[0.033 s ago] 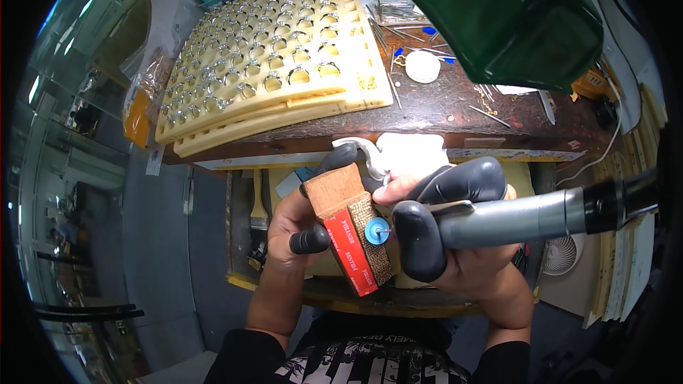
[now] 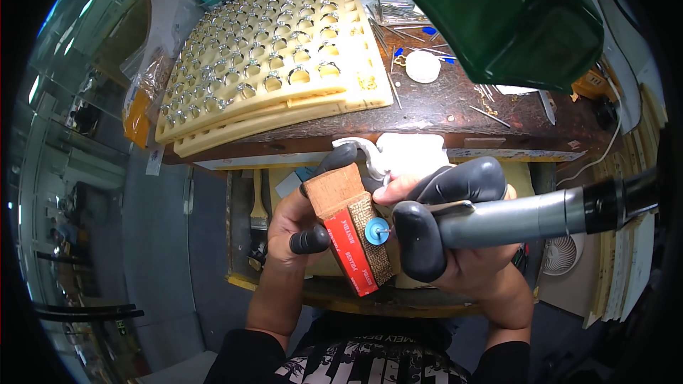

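Note:
A wooden block [image 2: 334, 190] sits in my left hand [image 2: 288, 222], whose fingers are closed round it, some in black finger covers. Red printed tape [image 2: 350, 252] runs along one face of the block, and a coarse, brown, woven-looking strip [image 2: 377, 262] covers the face beside it. My right hand [image 2: 466, 270], also with black finger covers, grips a grey rotary handpiece [image 2: 509, 224] with a black rear end. At its tip a small blue disc [image 2: 377, 231] lies against the coarse strip. Whether the disc is spinning cannot be told.
Stacked cream ring trays [image 2: 270, 103] hold many silver-coloured rings on the wooden bench [image 2: 455, 110]. Thin metal rods and a round white piece [image 2: 422, 67] lie right of them. A green lamp shade [image 2: 512, 21] overhangs the right side. White cloth-like material [image 2: 413, 153] hangs at the bench edge.

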A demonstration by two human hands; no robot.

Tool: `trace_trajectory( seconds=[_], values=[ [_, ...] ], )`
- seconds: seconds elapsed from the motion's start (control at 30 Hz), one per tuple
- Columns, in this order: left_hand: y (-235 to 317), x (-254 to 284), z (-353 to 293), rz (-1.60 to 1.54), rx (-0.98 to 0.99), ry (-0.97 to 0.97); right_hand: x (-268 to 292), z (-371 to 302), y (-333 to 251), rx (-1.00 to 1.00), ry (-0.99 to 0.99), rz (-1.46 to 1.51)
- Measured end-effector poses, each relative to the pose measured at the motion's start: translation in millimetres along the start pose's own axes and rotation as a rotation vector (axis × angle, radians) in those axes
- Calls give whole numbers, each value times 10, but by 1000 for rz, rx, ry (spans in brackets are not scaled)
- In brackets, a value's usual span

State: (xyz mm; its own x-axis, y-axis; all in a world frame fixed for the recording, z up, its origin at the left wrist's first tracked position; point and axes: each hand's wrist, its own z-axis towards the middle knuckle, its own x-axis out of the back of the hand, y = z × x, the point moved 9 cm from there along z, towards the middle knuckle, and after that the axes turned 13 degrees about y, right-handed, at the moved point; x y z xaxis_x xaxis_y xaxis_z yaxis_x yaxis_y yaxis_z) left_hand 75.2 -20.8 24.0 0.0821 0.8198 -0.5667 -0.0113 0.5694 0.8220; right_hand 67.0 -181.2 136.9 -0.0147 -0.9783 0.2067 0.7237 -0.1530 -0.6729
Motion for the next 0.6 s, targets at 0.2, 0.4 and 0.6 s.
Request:
trace_trajectory(
  seconds=[0.2, 0.4, 0.6],
  values=[
    [16, -7, 16, -14, -49, -30, -4, -35, 66, -102, -19, 40],
    [4, -26, 35, -36, -41, -85, 25, -3, -4, 25, 58, 155],
    [3, -1, 22, -34, -25, -60, 17, 6, -21, 50, 72, 194]
  ],
)
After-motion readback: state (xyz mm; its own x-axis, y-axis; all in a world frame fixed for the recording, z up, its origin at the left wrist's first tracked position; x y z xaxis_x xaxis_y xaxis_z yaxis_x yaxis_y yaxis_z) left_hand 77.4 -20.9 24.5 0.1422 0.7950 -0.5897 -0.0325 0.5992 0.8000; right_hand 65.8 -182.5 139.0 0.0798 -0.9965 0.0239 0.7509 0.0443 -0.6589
